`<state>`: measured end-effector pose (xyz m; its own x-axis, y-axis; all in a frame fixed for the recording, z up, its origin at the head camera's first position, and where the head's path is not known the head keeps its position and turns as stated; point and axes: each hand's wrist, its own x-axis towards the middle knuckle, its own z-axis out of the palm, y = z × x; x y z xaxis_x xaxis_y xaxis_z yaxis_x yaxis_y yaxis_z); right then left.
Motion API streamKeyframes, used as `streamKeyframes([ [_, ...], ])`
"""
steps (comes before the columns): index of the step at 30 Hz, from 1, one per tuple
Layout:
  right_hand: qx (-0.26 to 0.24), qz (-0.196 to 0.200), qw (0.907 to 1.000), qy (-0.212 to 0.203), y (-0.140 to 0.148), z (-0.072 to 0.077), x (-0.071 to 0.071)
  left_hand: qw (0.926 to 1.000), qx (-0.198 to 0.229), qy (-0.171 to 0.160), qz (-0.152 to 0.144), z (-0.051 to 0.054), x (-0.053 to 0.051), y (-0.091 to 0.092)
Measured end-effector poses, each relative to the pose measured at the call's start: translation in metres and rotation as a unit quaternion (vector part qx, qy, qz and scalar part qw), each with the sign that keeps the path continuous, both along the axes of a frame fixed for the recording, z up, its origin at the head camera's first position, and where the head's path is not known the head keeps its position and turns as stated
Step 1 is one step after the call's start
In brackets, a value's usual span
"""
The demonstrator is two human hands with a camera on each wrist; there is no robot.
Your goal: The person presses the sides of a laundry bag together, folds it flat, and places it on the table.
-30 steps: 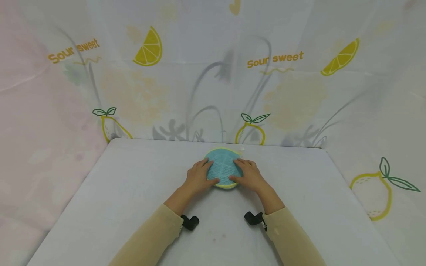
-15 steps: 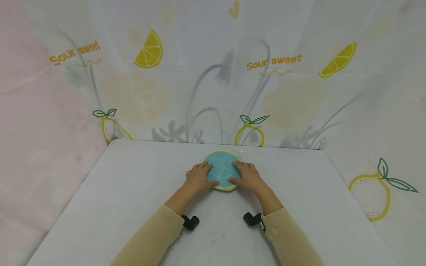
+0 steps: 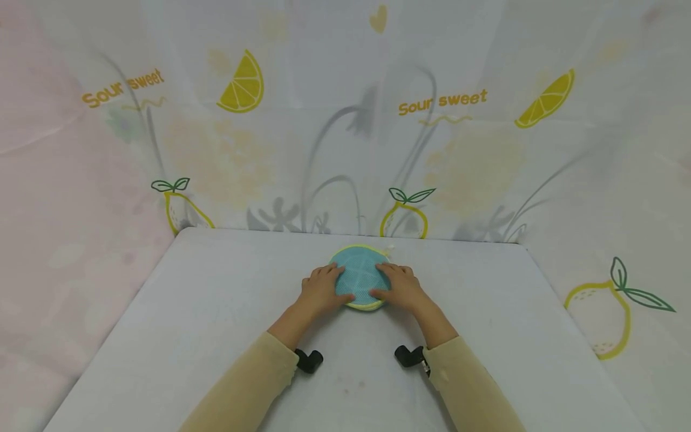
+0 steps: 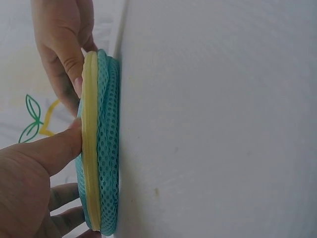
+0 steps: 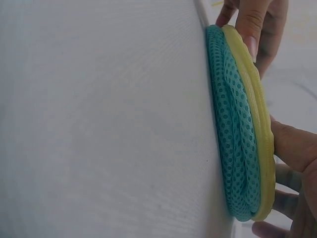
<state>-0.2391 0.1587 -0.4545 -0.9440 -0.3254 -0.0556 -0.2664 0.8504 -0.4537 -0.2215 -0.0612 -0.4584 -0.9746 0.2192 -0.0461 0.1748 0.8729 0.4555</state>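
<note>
A round, flattish teal mesh bag [image 3: 359, 270] with a yellow zipper band around its edge lies near the far side of the white table. My left hand [image 3: 320, 291] rests on its left part, thumb and fingers spread over the mesh. On the right part rests my right hand [image 3: 402, 289], thumb near the front edge and fingers farther back. Seen from the side in the left wrist view, the mesh bag [image 4: 107, 144] sits flat on the tabletop with soft folds below the band. The right wrist view shows the same folds on the bag [image 5: 235, 129], fingertips on its upper face.
The white table [image 3: 227, 300] ends at a back edge just beyond the bag. Behind it hangs a printed cloth [image 3: 335, 72] with lemons and lettering. Black wrist cameras [image 3: 309, 362] show at both sleeve cuffs.
Both hands stay on the mesh bag in nearly the same pose. The head view has shifted slightly, so the scene sits a little lower.
</note>
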Motion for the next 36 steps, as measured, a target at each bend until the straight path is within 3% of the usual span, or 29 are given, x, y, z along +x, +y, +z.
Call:
streamKeyframes([
  [21,-0.037,0.001,0.9992,-0.014,0.003,-0.001,0.000,0.9998,-0.014,0.013,-0.004,-0.005,-0.001,-0.005],
  [36,-0.039,0.003,0.9990,0.021,0.003,0.007,0.004,0.9985,0.019,0.042,-0.028,0.000,0.002,-0.014],
])
